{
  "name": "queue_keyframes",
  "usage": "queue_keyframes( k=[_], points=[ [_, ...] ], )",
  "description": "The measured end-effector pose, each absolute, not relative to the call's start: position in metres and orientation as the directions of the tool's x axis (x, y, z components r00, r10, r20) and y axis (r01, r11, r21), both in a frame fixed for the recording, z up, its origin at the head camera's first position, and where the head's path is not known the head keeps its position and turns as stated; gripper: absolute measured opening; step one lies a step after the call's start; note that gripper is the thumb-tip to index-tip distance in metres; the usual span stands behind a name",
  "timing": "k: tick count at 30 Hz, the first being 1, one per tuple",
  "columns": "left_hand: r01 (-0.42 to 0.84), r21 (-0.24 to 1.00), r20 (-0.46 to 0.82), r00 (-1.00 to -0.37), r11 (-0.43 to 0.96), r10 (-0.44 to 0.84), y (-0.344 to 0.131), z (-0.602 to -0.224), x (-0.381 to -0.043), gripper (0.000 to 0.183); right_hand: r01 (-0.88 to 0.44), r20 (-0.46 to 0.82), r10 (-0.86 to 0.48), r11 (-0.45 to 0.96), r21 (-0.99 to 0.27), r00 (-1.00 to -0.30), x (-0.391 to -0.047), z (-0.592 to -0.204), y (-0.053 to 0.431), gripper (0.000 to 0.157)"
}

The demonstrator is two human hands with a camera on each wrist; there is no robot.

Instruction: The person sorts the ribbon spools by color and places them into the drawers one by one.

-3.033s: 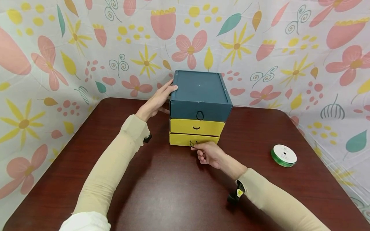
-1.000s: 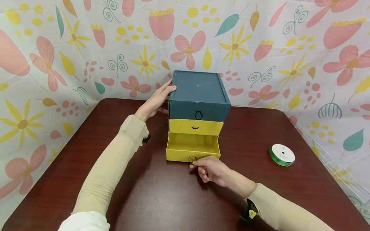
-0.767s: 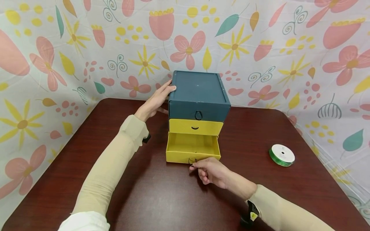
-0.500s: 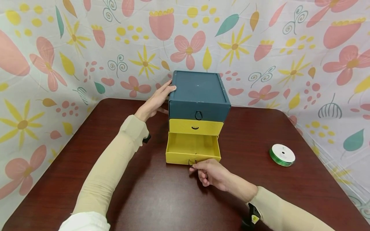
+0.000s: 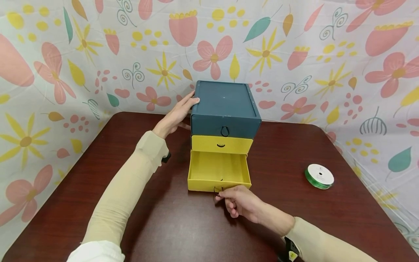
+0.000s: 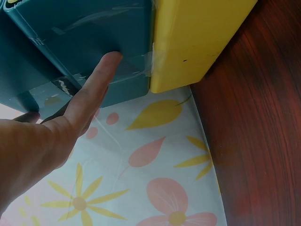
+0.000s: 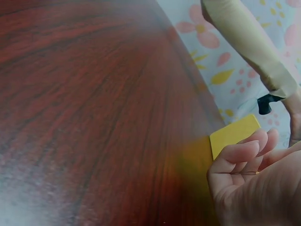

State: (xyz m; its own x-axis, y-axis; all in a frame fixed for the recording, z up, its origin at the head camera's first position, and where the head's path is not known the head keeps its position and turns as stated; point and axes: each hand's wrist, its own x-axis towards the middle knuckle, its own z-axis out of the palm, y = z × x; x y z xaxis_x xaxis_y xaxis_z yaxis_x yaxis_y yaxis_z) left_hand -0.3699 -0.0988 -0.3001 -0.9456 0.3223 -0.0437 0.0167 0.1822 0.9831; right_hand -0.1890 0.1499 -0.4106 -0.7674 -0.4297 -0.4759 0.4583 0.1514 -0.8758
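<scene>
A small drawer box has a dark teal top [image 5: 226, 99] and a yellow middle drawer [image 5: 209, 143]. Its yellow bottom drawer [image 5: 203, 186] is pulled well out, its inside bare. My right hand [image 5: 243, 203] pinches the thin black loop pull [image 5: 215, 193] on that drawer's front; the right wrist view shows the other fingers curled beside the yellow front [image 7: 231, 134]. Against the left side of the box lies my left hand [image 5: 176, 113], thumb at the top edge. In the left wrist view, a straight finger presses the taped teal side [image 6: 108, 23].
A spool of green ribbon [image 5: 319, 176] lies on the dark red-brown table [image 5: 183, 225], to the right. Behind the table hangs a white cloth with flowers and leaves [image 5: 214, 54]. The teal top drawer has its own black loop [image 5: 224, 131].
The bottom drawer was nearly closed three seconds ago and has slid out toward me, with my right hand still on its loop. My left hand has kept its place on the box.
</scene>
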Motion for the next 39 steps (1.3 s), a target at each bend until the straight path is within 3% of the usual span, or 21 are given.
queue_keyframes(
  k=[8,12,19,27,33,39],
  points=[
    [0.023,0.984,-0.037,-0.943,0.176,0.332,-0.101,-0.301,-0.369,0.067,0.416,-0.452,-0.473,0.185,-0.89,-0.756,-0.181,-0.409,0.151,0.032],
    [0.027,0.985,-0.033,-0.94,0.17,0.339,-0.102,-0.301,-0.369,0.067,0.39,-0.452,-0.538,0.234,-0.891,-0.711,-0.177,-0.402,0.155,0.031],
    [0.021,0.984,-0.039,-0.943,0.175,0.33,-0.103,-0.301,-0.369,0.069,0.219,-0.347,-0.673,0.27,-0.938,-0.653,-0.177,-0.378,0.173,0.039],
    [0.026,0.981,-0.038,-0.946,0.195,0.321,-0.102,-0.301,-0.37,0.068,-0.051,-0.136,-0.619,0.275,-0.96,-0.774,-0.195,-0.349,0.208,0.034],
    [0.03,0.981,-0.034,-0.947,0.192,0.319,-0.102,-0.301,-0.37,0.067,-0.253,0.055,-0.435,0.411,-0.876,-0.899,-0.213,-0.342,0.242,0.026],
    [0.023,0.981,-0.04,-0.948,0.192,0.317,-0.099,-0.301,-0.37,0.068,-0.316,0.223,-0.229,0.563,-0.764,-0.948,-0.23,-0.349,0.284,0.023]
  ],
)
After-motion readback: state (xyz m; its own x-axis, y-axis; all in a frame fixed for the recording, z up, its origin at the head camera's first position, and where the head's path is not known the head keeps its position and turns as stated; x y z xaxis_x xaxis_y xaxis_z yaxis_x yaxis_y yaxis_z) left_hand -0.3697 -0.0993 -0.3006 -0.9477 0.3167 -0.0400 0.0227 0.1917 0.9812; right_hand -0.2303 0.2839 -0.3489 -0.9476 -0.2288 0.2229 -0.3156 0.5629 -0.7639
